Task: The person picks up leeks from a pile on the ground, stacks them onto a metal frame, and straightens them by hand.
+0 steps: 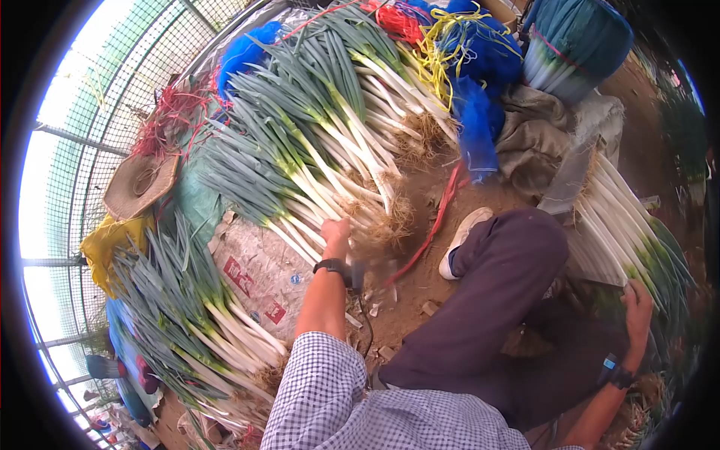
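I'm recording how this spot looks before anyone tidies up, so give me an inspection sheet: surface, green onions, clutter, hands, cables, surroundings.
Surface: bare earth ground with small debris, partly covered by a printed sheet.
Green onions: central pile, lower-left pile and right-hand bundle, roots showing.
Clutter: blue netting, yellow ties, red strip.
Hands: left hand at the central pile's pale stalks; right hand at the right-hand bundle; grip unclear for both.
Cables: thin dark cord near the left hand; ends not traceable.
Surroundings: mesh wall, with a woven hat nearby.
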The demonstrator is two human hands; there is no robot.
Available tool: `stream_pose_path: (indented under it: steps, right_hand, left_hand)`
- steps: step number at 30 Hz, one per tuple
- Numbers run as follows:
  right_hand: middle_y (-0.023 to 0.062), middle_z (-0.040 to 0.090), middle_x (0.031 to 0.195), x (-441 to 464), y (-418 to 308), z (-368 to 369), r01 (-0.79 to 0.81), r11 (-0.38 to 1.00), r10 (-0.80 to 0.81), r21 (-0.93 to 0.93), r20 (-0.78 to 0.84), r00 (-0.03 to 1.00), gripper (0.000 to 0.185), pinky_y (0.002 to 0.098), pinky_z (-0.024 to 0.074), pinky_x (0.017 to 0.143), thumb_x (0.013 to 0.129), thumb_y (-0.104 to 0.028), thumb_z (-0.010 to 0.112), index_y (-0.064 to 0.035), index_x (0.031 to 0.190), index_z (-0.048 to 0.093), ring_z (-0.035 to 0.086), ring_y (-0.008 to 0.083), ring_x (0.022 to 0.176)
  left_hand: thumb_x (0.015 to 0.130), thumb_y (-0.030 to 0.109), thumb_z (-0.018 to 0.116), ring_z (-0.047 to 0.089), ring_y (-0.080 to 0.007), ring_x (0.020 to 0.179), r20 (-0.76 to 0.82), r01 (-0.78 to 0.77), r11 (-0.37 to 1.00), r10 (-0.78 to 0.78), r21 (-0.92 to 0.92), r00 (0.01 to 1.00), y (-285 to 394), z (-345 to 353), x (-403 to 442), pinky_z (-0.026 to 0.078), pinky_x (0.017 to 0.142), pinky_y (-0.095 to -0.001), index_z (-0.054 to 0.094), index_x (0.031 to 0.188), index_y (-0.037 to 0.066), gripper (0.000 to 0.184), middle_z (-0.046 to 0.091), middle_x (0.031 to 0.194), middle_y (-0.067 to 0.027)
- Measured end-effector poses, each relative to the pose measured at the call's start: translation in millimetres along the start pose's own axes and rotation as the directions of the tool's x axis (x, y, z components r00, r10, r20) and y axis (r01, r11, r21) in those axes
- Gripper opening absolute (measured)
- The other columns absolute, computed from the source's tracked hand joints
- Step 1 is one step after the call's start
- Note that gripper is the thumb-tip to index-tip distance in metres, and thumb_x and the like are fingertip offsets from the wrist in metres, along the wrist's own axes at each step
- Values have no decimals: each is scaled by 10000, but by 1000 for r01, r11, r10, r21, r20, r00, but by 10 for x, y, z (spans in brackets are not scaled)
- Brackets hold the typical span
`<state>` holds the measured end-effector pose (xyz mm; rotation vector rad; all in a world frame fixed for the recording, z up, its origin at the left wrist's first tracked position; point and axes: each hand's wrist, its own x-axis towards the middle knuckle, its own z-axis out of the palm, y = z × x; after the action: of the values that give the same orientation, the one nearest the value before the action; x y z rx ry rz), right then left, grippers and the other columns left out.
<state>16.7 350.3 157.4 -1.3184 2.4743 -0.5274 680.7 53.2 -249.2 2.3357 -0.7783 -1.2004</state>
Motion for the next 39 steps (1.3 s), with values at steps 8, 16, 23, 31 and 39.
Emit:
stream_pose_path:
  steps: [8, 16, 23, 31, 39]
  right_hand:
    - [140, 692, 1021, 189, -109, 143, 81, 996, -79, -40, 46, 996, 340, 329, 519, 778, 994, -173, 584, 83, 1210, 639, 649, 181, 803]
    - [141, 702, 1038, 454, -550, 347, 106, 993, -97, -48, 154, 983, 348, 331, 522, 787, 983, -155, 581, 81, 1234, 635, 662, 179, 819]
    - [187, 709, 1054, 425, -291, 391, 136, 987, -125, -85, 131, 984, 301, 347, 534, 805, 962, -125, 583, 88, 1167, 642, 690, 231, 896]
    - [143, 695, 1027, 356, -917, 231, 102, 982, -109, 157, 38, 993, 264, 328, 532, 803, 974, -106, 594, 82, 1147, 658, 675, 190, 864]
    - [170, 731, 973, 284, -1554, 46, 472, 874, -462, 112, -105, 881, 196, 362, 543, 826, 885, -22, 625, 34, 1061, 692, 714, 257, 867]
  left_hand:
    - [1000, 151, 551, 610, -251, 985, 262, -107, 704, 395, -702, 880, -267, -810, -1339, 556, 846, -419, 547, 1237, -41, 305, 631, 1044, -109]
    - [942, 269, 680, 549, -171, 764, 189, 176, 540, -31, -823, 981, -1118, -400, -1045, 487, 647, -357, 611, 1079, 119, 214, 588, 892, -22]
    - [923, 247, 711, 577, -132, 716, 304, 222, 559, 57, -799, 951, 33, -534, -1490, 523, 625, -341, 618, 1003, 98, 193, 594, 862, -9]
    - [1027, 192, 575, 531, -62, 636, -105, -346, 541, 425, -767, 899, 1498, -565, -2281, 441, 532, -236, 584, 1031, 50, 143, 568, 785, 29]
    - [982, 147, 648, 510, -99, 730, 146, -717, 585, 803, -378, 578, 2014, -623, -3443, 440, 625, -294, 608, 1116, 22, 188, 571, 817, -2]
